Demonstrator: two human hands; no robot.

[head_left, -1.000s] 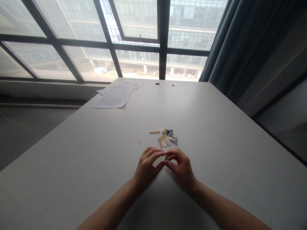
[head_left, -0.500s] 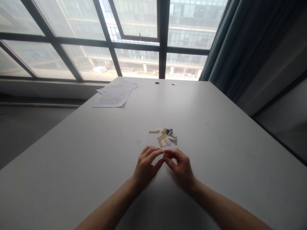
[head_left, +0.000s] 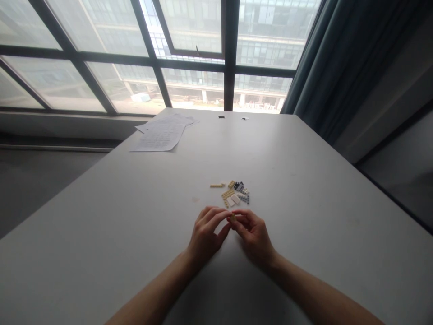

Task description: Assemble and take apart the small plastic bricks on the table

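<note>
Pinching a small tan piece point(head_left: 233, 217) narrowly, the right hand point(head_left: 254, 232) has it at its fingertips, toward the left hand point(head_left: 207, 229); whether the left also holds, I cannot tell. Its long axis is unclear. Loose bricks point(head_left: 228, 194) lie just beyond the grip.

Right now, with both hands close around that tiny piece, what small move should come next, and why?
Perhaps turn the small tan piece slightly with the right hand, the left hand steadying it. The hands hide much of the piece, so a turn might show more of it; the right hand seems to pinch it, and the left hand's fingertips look close enough to help.
</note>
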